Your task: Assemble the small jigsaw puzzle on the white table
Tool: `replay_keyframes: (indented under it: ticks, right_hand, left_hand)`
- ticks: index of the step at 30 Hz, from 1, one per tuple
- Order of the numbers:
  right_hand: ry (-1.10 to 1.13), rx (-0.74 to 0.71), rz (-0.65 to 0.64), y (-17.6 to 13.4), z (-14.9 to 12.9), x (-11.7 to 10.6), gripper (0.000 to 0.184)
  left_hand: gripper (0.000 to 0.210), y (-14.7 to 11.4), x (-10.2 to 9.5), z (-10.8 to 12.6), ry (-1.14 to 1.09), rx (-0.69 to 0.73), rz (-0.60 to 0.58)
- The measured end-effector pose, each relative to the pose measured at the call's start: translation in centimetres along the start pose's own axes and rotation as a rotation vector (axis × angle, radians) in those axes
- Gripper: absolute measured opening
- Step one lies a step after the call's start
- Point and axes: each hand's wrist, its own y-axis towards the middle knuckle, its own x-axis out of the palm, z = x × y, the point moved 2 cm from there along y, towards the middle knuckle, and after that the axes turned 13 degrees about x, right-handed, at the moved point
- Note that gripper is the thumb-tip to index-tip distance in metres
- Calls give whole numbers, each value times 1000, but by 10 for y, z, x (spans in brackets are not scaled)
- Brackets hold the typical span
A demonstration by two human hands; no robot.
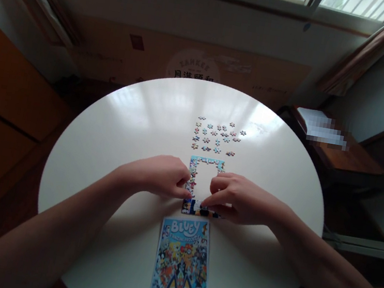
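A partly assembled jigsaw puzzle border (207,160) lies on the table, its pieces forming a rectangular ring around bare white tabletop. My left hand (166,176) is at its left side, fingers curled and thumb tip on the lower left pieces. Over the lower right corner is my right hand (236,198), fingers bent, with the index fingertip on the bottom row. It hides much of the right side. Whether either hand pinches a single piece cannot be made out. Just below the border is a blue Bluey picture sheet (181,265) with a crowd of cartoon characters.
Several loose puzzle pieces (218,142) are spread beyond the border on the round white table (103,149). A wooden side stand (344,157) with papers is at the right. Behind the table, a printed panel (104,50) leans below the window.
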Motion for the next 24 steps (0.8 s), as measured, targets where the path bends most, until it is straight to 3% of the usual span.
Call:
replay_keyframes:
  ticks: [4,10,13,16,20,22,24]
  right_hand:
    - [-23,-1,1,3,-2,5,20]
    - [76,128,-44,4,0,7,20]
    - [108,108,-47,3,2,7,20]
    - [235,56,34,1,9,0,19]
    - [339,107,271,-4,30,-14,17]
    - [284,199,295,-6,43,-18,16]
    - [214,299,232,-8,54,-18,15]
  left_hand:
    - [38,1,2,0,42,-9,1]
    - [38,3,3,0,59,0,4]
    - [39,4,4,-1,66,-3,3]
    - [40,4,5,0,62,2,-11]
    - [42,2,2,-1,9,-3,-42]
    - [45,1,-1,-6,-38,7,-35]
    - [48,1,-3,-15,-80,25,-1]
